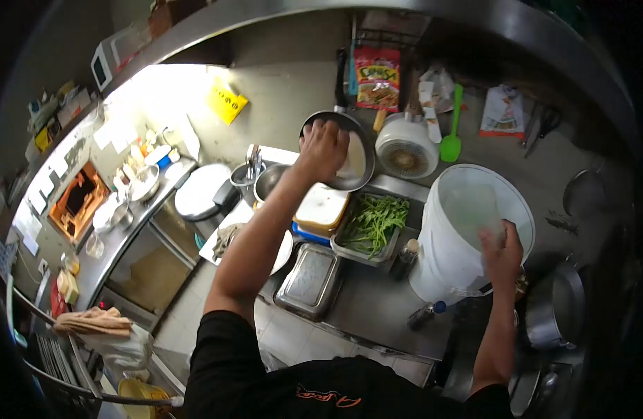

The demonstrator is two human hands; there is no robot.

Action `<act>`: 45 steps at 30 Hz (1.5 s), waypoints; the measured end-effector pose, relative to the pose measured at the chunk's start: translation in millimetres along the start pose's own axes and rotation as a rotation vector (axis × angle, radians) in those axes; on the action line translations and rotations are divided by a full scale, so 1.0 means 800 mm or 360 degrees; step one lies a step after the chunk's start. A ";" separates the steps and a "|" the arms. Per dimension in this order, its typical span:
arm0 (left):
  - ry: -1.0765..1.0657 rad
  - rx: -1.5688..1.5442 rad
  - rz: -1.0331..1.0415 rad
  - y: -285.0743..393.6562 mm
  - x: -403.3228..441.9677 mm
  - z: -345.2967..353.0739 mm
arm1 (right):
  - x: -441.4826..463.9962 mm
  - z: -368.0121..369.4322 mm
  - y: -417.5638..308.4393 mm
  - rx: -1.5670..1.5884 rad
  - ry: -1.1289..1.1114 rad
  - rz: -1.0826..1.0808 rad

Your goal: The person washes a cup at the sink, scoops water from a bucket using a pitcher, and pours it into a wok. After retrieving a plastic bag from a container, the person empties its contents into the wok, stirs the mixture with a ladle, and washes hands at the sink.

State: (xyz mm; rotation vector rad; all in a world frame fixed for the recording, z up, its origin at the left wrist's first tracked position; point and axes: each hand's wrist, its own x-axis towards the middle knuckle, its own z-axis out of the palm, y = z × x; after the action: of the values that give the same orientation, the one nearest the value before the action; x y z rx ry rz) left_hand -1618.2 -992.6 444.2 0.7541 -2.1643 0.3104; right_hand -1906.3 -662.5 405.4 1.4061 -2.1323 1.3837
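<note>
My left hand (325, 150) is raised in front of a dark-handled pan (367, 159) that hangs on the wall. Its fingers are curled together, and what they grip, if anything, is hidden. At the right, my right hand (501, 253) grips a blurred, translucent container (473, 209) at the mouth of a tall white bucket (440, 262). Between the hands, leafy greens (378, 220) lie in a metal tray (367, 260). A small bottle (406, 257) stands between that tray and the bucket.
A closed metal container (308, 281) sits at the counter's front edge. A blue-capped bottle (426, 315) is below the bucket. A second pan (407, 148) and a green spatula (452, 143) hang on the wall. Metal pots (555, 307) are at the far right.
</note>
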 end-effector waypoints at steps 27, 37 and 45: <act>-0.0392 0.0522 0.0146 -0.021 0.356 0.030 | -0.134 -0.055 0.009 0.1202 -0.0052 -0.0025; 0.0275 0.0262 -0.0097 -0.006 0.327 0.066 | -0.137 0.034 -0.087 0.1192 -0.0756 -0.0316; 0.0417 -0.0499 -0.0172 -0.001 0.100 -0.068 | -0.136 0.149 -0.172 0.1032 -0.1015 -0.0325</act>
State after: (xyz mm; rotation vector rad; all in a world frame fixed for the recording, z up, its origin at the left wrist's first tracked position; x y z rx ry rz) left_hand -1623.7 -1001.7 540.1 0.6111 -1.8595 0.0098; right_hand -1705.1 -706.2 353.8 2.5163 -1.8133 1.8078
